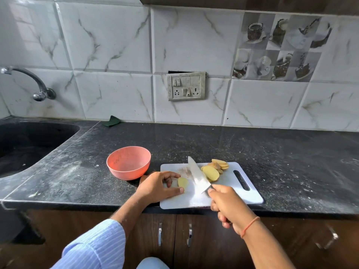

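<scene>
The black stone counter [272, 152] is carrying a white cutting board [252, 197] at its front edge, with an empty pink bowl [126, 173] standing just beside the board's left end; the person is slicing a potato there. The right hand [227, 204] is clamping round the handle of a broad knife [197, 174], whose blade is slanting away and leftward between the cut slices [213, 171], which are piling up toward the board's far side, and the last stub of potato [182, 182]; the left hand [157, 186] is pinching that stub between thumb and curled fingertips.

The stub is getting short, so the fingertips should be tucking back behind the knuckles and the thumb drawing clear of the edge; laying the stub on a flat face would be steadying it; the blade should be coming straight down, matching the thickness of the slices already cut.

No writing is showing legibly; the picture tiles [281, 47] of cups and the switch plate [186, 86] are bearing no readable words.
</scene>
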`<move>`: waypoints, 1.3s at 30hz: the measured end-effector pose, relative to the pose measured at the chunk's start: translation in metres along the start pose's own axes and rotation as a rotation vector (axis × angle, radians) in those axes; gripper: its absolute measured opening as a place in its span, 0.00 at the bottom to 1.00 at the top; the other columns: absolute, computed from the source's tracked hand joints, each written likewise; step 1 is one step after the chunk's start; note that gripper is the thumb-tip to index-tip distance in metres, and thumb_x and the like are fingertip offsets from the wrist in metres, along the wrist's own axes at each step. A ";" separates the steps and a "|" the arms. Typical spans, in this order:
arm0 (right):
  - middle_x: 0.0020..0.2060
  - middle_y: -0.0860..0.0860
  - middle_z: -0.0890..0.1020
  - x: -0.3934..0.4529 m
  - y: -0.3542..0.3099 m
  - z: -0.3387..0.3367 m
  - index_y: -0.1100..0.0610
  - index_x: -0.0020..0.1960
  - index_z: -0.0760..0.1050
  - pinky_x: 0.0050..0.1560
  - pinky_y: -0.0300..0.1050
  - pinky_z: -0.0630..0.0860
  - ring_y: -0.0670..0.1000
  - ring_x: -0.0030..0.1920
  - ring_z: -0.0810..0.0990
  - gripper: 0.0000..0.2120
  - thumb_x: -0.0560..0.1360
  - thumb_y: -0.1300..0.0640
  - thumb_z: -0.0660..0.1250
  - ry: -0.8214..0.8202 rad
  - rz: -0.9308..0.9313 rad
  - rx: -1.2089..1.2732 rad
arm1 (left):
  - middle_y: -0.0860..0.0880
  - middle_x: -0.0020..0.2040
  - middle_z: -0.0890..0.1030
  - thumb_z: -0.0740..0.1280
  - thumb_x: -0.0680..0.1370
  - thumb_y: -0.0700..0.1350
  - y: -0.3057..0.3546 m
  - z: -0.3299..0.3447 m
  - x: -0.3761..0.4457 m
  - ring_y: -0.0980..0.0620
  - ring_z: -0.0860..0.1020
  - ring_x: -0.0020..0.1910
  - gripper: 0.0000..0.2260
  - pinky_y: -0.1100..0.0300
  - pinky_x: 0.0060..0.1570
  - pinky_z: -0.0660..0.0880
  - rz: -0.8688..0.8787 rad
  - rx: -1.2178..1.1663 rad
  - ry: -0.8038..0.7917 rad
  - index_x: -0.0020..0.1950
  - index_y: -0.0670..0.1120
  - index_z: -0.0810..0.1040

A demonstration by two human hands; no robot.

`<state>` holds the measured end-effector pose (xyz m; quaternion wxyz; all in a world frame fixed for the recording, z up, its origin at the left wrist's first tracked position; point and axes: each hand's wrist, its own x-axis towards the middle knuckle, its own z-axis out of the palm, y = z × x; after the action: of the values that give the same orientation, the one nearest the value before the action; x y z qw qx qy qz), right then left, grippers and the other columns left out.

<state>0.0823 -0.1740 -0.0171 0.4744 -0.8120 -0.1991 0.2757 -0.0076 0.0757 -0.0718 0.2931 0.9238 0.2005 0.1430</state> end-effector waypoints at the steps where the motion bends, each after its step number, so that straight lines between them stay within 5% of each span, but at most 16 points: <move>1: 0.31 0.50 0.70 0.000 0.001 -0.004 0.46 0.57 0.77 0.26 0.38 0.58 0.48 0.23 0.62 0.10 0.86 0.52 0.57 0.000 0.011 0.101 | 0.60 0.43 0.81 0.73 0.65 0.76 0.001 0.001 -0.001 0.61 0.79 0.42 0.26 0.57 0.47 0.76 -0.003 0.004 0.029 0.59 0.67 0.81; 4: 0.30 0.49 0.69 0.001 -0.001 -0.010 0.40 0.69 0.73 0.26 0.38 0.58 0.48 0.24 0.61 0.14 0.87 0.52 0.57 0.020 -0.004 0.114 | 0.59 0.42 0.81 0.74 0.64 0.77 0.003 0.002 -0.002 0.61 0.80 0.43 0.27 0.57 0.45 0.76 0.001 0.026 0.074 0.56 0.65 0.80; 13: 0.38 0.50 0.82 -0.016 -0.014 0.015 0.48 0.66 0.75 0.22 0.43 0.72 0.50 0.24 0.75 0.14 0.86 0.47 0.55 0.067 -0.160 -0.406 | 0.59 0.38 0.81 0.72 0.64 0.79 0.004 0.002 -0.002 0.60 0.77 0.37 0.29 0.61 0.37 0.71 0.002 0.036 0.107 0.59 0.67 0.82; 18: 0.48 0.48 0.82 -0.018 -0.015 0.028 0.47 0.65 0.74 0.36 0.51 0.85 0.54 0.38 0.84 0.15 0.85 0.46 0.54 0.112 -0.165 -0.603 | 0.59 0.32 0.73 0.72 0.64 0.79 0.003 0.002 -0.001 0.60 0.71 0.31 0.28 0.60 0.33 0.65 -0.001 0.038 0.123 0.59 0.67 0.83; 24: 0.50 0.51 0.83 -0.014 -0.014 0.039 0.48 0.56 0.73 0.49 0.55 0.81 0.56 0.49 0.82 0.12 0.85 0.47 0.52 0.145 -0.233 -0.782 | 0.63 0.43 0.82 0.69 0.59 0.84 0.003 0.002 -0.001 0.65 0.79 0.43 0.35 0.62 0.42 0.79 -0.059 0.047 0.095 0.62 0.71 0.81; 28: 0.55 0.54 0.83 -0.007 -0.023 0.049 0.50 0.61 0.72 0.46 0.50 0.73 0.57 0.53 0.79 0.12 0.86 0.49 0.52 0.164 -0.261 -0.846 | 0.60 0.32 0.73 0.71 0.62 0.80 0.009 -0.001 -0.002 0.63 0.73 0.32 0.32 0.64 0.32 0.65 -0.053 0.057 0.104 0.62 0.69 0.83; 31: 0.55 0.56 0.82 -0.001 -0.027 0.051 0.51 0.61 0.72 0.46 0.51 0.73 0.59 0.54 0.79 0.11 0.86 0.51 0.53 0.160 -0.269 -0.857 | 0.61 0.34 0.76 0.70 0.61 0.82 0.008 -0.001 -0.002 0.63 0.74 0.34 0.33 0.62 0.33 0.67 -0.056 0.061 0.101 0.62 0.69 0.83; 39: 0.48 0.48 0.81 -0.038 -0.003 0.035 0.46 0.80 0.60 0.47 0.49 0.80 0.51 0.51 0.80 0.22 0.87 0.47 0.51 0.139 -0.308 -0.925 | 0.60 0.35 0.76 0.71 0.62 0.81 0.007 0.000 -0.003 0.61 0.74 0.34 0.31 0.61 0.32 0.67 -0.054 0.047 0.111 0.61 0.68 0.83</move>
<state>0.0304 -0.1719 -0.0181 0.1115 -0.9152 -0.3860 0.0302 -0.0080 0.0693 -0.0675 0.2633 0.9154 0.2445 0.1815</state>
